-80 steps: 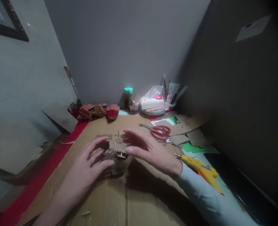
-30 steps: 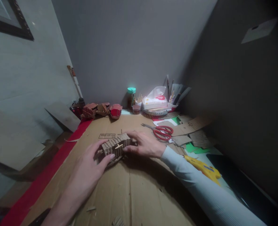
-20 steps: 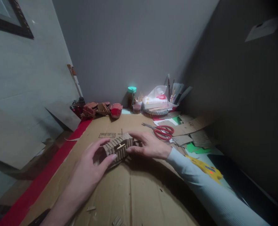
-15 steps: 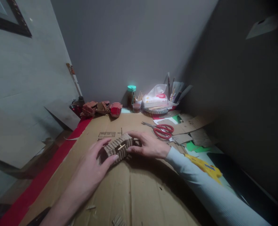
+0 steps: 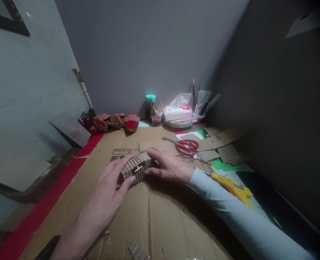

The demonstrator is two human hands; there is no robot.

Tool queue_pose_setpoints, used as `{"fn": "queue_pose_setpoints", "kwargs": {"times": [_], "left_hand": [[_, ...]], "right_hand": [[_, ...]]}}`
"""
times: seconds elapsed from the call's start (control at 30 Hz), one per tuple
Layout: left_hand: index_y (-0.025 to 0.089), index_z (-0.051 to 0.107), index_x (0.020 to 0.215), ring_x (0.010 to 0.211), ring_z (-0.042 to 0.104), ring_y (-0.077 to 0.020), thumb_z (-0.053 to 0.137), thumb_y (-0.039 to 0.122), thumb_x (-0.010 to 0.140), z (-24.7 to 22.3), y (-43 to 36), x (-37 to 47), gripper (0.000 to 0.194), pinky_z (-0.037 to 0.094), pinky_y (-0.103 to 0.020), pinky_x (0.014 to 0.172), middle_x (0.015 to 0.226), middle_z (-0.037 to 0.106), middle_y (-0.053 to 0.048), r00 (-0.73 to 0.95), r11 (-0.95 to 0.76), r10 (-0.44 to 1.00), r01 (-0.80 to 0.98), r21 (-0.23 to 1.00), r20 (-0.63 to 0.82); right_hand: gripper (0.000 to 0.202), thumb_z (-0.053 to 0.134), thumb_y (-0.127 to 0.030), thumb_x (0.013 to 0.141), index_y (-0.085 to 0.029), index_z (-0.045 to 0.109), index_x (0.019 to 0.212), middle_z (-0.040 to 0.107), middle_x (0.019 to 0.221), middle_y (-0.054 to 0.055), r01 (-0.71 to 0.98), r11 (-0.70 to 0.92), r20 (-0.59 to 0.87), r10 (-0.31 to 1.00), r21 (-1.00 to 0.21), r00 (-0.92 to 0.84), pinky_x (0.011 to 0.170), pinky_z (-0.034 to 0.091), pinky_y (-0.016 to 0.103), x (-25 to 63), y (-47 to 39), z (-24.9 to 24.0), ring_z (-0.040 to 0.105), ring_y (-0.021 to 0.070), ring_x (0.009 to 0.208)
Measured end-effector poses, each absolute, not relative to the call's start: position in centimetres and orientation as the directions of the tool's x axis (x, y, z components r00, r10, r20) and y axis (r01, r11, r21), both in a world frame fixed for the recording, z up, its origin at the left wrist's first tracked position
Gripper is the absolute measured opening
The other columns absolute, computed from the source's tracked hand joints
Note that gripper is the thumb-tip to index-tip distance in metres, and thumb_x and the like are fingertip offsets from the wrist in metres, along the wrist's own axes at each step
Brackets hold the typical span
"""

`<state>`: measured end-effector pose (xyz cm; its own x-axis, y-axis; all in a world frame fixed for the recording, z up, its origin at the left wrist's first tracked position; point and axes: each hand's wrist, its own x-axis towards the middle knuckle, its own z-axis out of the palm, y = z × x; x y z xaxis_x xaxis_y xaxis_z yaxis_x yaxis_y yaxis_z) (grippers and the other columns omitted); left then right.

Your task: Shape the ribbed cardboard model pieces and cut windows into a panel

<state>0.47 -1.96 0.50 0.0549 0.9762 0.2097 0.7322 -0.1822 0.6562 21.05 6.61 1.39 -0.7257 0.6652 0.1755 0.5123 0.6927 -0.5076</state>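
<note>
A small corrugated cardboard piece (image 5: 141, 158) with ridged sides and a dark opening is held between both hands, low over the cardboard sheet. Across its opening lies a short pale stick (image 5: 139, 168). My left hand (image 5: 109, 184) grips the piece's left end, the thumb on the near side and the fingers behind. On the right end, my right hand (image 5: 169, 167) holds it between thumb and fingers; part of that end is hidden by the hand.
Red-handled scissors (image 5: 187, 147) lie beyond my right hand, near cardboard scraps (image 5: 229, 154). A yellow glue gun (image 5: 234, 187) rests beside the right forearm. Reddish cardboard pieces (image 5: 101, 122), a teal-lidded jar (image 5: 150, 104) and a tissue pack (image 5: 178, 112) stand at the back.
The view has shifted slightly, so the surroundings sit a little higher and to the left. Both hands keep hold of the cardboard piece, with slight finger shifts.
</note>
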Motion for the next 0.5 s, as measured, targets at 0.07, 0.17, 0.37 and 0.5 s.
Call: {"fn": "queue_pose_setpoints", "kwargs": {"times": [0.07, 0.17, 0.37, 0.5], "left_hand": [[0.022, 0.049, 0.136, 0.130, 0.047, -0.0274, 0.048, 0.039, 0.091, 0.31, -1.90, 0.31, 0.048, 0.030, -0.052, 0.112, 0.141, 0.052, -0.011, 0.059, -0.192, 0.973, 0.744, 0.640, 0.223], [0.023, 0.049, 0.136, 0.131, 0.047, -0.0246, 0.047, 0.038, 0.091, 0.25, -1.84, 0.04, 0.048, 0.031, -0.049, 0.113, 0.143, 0.053, -0.008, 0.057, -0.194, 0.971, 0.751, 0.631, 0.232], [0.019, 0.043, 0.142, 0.134, 0.044, -0.0252, 0.041, 0.046, 0.092, 0.77, -1.95, 0.10, 0.057, 0.028, -0.050, 0.115, 0.146, 0.050, -0.010, -0.011, -0.144, 0.974, 0.743, 0.654, 0.227], [0.018, 0.044, 0.141, 0.133, 0.046, -0.0241, 0.039, 0.048, 0.091, 1.19, -1.97, 0.40, 0.059, 0.029, -0.048, 0.115, 0.144, 0.052, -0.010, -0.054, -0.122, 0.969, 0.741, 0.660, 0.241]], "right_hand": [[0.032, 0.068, -0.029, 0.086, -0.014, 0.056, 0.111, 0.062, 0.111, 0.013, 0.499, 0.703, 0.184, 0.654, -0.506, -0.734, 0.085, 0.044, 0.037, 21.09, 6.68, 1.32, 0.058, 0.0264, 0.099], [0.029, 0.066, -0.032, 0.088, -0.016, 0.057, 0.109, 0.064, 0.107, 0.011, 0.498, 0.708, 0.187, 0.651, -0.501, -0.736, 0.081, 0.043, 0.035, 21.06, 6.67, 1.47, 0.058, 0.0248, 0.095], [0.034, 0.063, -0.040, 0.091, -0.013, 0.059, 0.111, 0.067, 0.093, 0.009, 0.518, 0.691, 0.182, 0.671, -0.504, -0.718, 0.070, 0.043, 0.031, 20.82, 6.75, 2.11, 0.061, 0.0219, 0.080], [0.043, 0.062, -0.036, 0.092, -0.014, 0.053, 0.128, 0.070, 0.105, 0.010, 0.508, 0.680, 0.209, 0.684, -0.528, -0.699, 0.076, 0.045, 0.032, 20.68, 6.91, 1.94, 0.065, 0.0226, 0.090]]}}
